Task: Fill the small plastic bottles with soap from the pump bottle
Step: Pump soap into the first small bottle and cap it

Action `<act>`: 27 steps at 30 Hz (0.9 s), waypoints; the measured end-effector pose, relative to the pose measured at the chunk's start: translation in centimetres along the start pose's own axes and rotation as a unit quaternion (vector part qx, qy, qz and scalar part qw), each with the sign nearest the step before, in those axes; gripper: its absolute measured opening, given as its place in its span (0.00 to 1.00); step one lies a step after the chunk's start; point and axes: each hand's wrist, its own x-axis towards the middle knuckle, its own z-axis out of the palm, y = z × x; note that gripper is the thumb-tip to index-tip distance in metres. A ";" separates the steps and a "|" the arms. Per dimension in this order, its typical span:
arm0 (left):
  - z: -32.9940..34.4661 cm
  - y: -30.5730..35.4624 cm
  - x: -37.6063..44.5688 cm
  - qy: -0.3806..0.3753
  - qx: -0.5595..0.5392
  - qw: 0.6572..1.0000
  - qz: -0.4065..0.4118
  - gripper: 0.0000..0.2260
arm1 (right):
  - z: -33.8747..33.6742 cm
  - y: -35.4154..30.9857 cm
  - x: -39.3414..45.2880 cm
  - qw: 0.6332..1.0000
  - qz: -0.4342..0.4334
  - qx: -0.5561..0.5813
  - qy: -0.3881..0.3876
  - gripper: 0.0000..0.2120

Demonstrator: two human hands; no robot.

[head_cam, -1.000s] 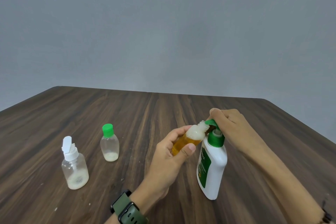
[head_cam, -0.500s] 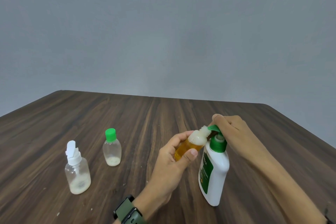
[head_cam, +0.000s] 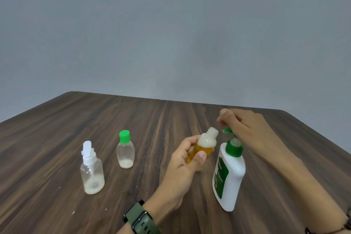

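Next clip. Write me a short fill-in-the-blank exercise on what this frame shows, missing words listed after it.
1. The left hand holds a small uncapped plastic bottle of amber liquid, whose liquid is topped with white ____.
2. The white pump bottle has a ____ pump head, and the right hand is at it.
3. The clear spray bottle with a white nozzle stands on the ____ wooden table.
4. The small clear bottle beside it has a ____ cap.

Missing words: foam; green; dark; green

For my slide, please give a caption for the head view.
Left hand holds small uncapped bottle beside pump bottle.
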 end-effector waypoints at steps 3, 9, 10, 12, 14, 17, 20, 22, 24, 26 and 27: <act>-1.1 0.6 -0.1 0.019 -0.029 0.999 0.014 0.18 | -0.1 -2.1 0.3 0.992 -0.077 -0.062 0.079 0.19; -5.3 1.9 -1.3 0.095 -0.042 0.994 0.044 0.13 | 3.5 -4.9 0.4 0.984 -0.155 -0.037 0.079 0.10; -5.9 1.8 -1.7 0.105 -0.042 0.993 0.043 0.13 | 4.5 -4.7 0.3 0.984 -0.157 -0.049 0.062 0.10; -6.9 1.3 -2.7 0.122 -0.034 0.991 0.033 0.12 | 6.8 -4.0 -0.2 0.985 -0.153 -0.080 0.012 0.10; -7.4 0.6 -3.5 0.138 -0.019 0.990 0.019 0.12 | 9.1 -3.0 -0.8 0.983 -0.127 -0.110 -0.070 0.11; -7.9 0.0 -4.2 0.153 -0.003 0.988 0.003 0.13 | 12.2 -1.6 -1.4 0.963 -0.094 -0.163 -0.190 0.14; -8.2 -0.1 -4.5 0.157 0.011 0.988 -0.004 0.14 | 14.2 -0.5 -2.1 0.955 -0.098 -0.169 -0.225 0.11; -8.3 -0.1 -4.5 0.159 0.012 0.987 -0.008 0.14 | 15.1 0.1 -2.5 0.954 -0.123 -0.163 -0.218 0.09; -8.4 -0.2 -4.6 0.161 0.009 0.987 -0.011 0.14 | 15.7 0.3 -2.8 0.954 -0.149 -0.156 -0.210 0.09; -8.3 -0.3 -4.7 0.162 0.013 0.987 -0.016 0.14 | 15.4 0.0 -2.5 0.956 -0.174 -0.144 -0.188 0.08; -8.3 -0.4 -4.8 0.160 0.018 0.987 -0.018 0.15 | 14.9 -0.4 -2.3 0.962 -0.180 -0.123 -0.162 0.08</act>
